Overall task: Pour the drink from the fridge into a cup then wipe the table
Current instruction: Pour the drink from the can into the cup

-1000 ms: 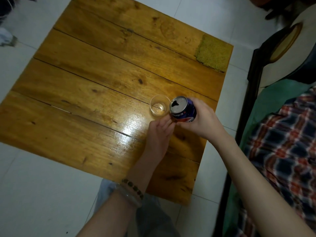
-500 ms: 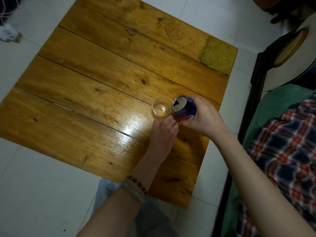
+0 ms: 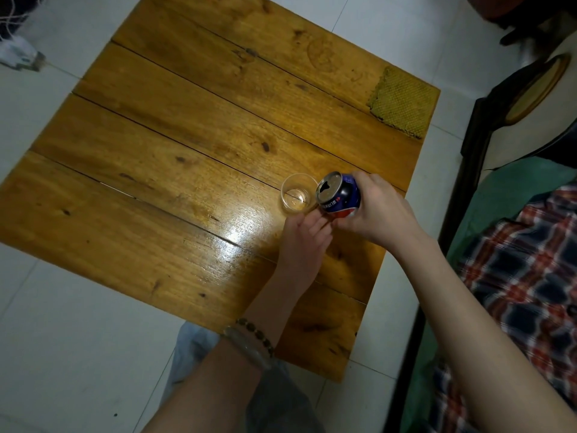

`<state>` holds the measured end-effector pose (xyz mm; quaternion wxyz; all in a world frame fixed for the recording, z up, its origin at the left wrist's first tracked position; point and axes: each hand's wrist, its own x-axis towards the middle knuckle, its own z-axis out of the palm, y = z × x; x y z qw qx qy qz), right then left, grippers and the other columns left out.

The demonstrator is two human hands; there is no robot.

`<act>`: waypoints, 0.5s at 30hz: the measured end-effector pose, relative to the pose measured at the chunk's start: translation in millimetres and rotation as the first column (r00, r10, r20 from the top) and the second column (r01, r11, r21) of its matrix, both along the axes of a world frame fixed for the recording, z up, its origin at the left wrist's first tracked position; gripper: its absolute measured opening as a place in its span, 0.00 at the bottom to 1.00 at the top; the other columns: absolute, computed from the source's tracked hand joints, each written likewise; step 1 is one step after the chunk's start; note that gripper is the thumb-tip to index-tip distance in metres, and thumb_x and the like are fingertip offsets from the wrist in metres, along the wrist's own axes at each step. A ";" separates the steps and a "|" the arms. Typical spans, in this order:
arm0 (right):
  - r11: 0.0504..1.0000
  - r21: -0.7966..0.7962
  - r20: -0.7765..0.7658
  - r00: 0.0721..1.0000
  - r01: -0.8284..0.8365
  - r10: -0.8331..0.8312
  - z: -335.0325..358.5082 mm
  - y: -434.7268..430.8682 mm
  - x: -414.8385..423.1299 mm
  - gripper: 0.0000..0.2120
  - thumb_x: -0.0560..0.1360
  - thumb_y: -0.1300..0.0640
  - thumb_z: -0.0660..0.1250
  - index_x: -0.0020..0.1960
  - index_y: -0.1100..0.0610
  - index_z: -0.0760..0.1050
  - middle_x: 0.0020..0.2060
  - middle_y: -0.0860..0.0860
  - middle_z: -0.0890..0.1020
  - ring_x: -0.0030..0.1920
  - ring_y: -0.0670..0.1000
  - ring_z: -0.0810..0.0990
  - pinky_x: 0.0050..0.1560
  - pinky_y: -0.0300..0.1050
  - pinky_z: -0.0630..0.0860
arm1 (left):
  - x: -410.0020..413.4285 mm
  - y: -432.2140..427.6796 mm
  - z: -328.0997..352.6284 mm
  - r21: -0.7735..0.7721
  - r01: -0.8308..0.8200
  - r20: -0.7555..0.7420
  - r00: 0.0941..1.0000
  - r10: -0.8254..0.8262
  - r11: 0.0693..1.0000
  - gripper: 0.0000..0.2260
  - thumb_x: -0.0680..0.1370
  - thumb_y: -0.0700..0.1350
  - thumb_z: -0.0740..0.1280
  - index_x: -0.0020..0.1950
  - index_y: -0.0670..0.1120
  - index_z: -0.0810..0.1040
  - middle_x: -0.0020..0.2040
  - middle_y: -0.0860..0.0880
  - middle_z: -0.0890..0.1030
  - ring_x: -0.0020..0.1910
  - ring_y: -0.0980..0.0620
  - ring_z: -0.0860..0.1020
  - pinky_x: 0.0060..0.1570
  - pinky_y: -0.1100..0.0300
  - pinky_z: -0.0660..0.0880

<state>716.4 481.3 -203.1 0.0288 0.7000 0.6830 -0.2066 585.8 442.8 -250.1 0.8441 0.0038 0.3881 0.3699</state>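
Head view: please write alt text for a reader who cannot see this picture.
A right hand holds an open blue can tilted toward a clear cup on a wooden table; no stream shows. The left hand lies flat, fingertips at the cup's near side. A yellow cloth lies at the far right corner.

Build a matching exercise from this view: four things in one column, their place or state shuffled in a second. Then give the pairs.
1. can
2. cup
3. cloth
4. left hand

a. lies at the far right corner of the table
b. clear, upright on the table
c. tilted toward the cup, gripped by the right hand
d. on the near side of the cup, fingertips at its base

Pairs: 1-c, 2-b, 3-a, 4-d
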 end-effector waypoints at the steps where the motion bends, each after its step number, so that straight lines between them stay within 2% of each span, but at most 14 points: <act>1: 1.000 0.001 0.006 1.000 -0.001 0.001 0.2 0.1 -0.1 0.37 0.63 0.46 0.76 0.66 0.53 0.65 0.55 0.53 0.74 0.54 0.54 0.74 0.47 0.49 0.76 | 0.1 -0.4 0.1 -0.003 -0.001 -0.001 1.000 0.001 1.000 0.18 0.80 0.47 0.48 0.56 0.45 0.75 0.50 0.49 0.81 0.49 0.57 0.80 0.47 0.64 0.73; 7: 1.000 -0.006 0.027 1.000 -0.011 0.011 3.0 1.1 -2.0 0.38 0.63 0.46 0.76 0.67 0.53 0.64 0.56 0.53 0.74 0.55 0.55 0.74 0.48 0.49 0.75 | -0.2 -1.5 -5.0 -0.035 -0.020 -0.033 0.999 0.019 0.999 0.18 0.80 0.48 0.48 0.60 0.43 0.74 0.53 0.48 0.81 0.52 0.55 0.80 0.48 0.64 0.77; 10: 1.000 -0.010 0.033 0.999 -0.018 0.018 4.7 2.3 -3.1 0.38 0.63 0.46 0.76 0.67 0.53 0.64 0.55 0.54 0.74 0.54 0.55 0.74 0.47 0.49 0.75 | -1.4 -1.3 -4.7 0.007 -0.008 -0.042 0.999 0.008 1.000 0.18 0.78 0.47 0.52 0.62 0.42 0.73 0.56 0.46 0.79 0.54 0.55 0.80 0.50 0.64 0.76; 12: 1.000 -0.014 0.036 0.999 -0.019 0.019 5.9 3.1 -3.4 0.37 0.63 0.46 0.76 0.67 0.53 0.64 0.55 0.54 0.74 0.54 0.55 0.74 0.47 0.48 0.74 | -1.4 -2.4 -4.2 0.038 -0.001 -0.105 0.994 0.005 0.999 0.23 0.74 0.48 0.56 0.66 0.41 0.70 0.57 0.46 0.79 0.57 0.53 0.78 0.52 0.63 0.76; 15: 1.000 -0.012 0.036 0.999 -0.019 0.020 8.0 4.3 -4.4 0.37 0.63 0.46 0.76 0.67 0.53 0.64 0.55 0.54 0.74 0.55 0.55 0.74 0.46 0.48 0.73 | -1.4 -2.9 -4.6 0.063 0.013 -0.130 0.992 -0.005 0.998 0.23 0.77 0.50 0.57 0.68 0.40 0.69 0.58 0.46 0.79 0.61 0.51 0.75 0.54 0.60 0.75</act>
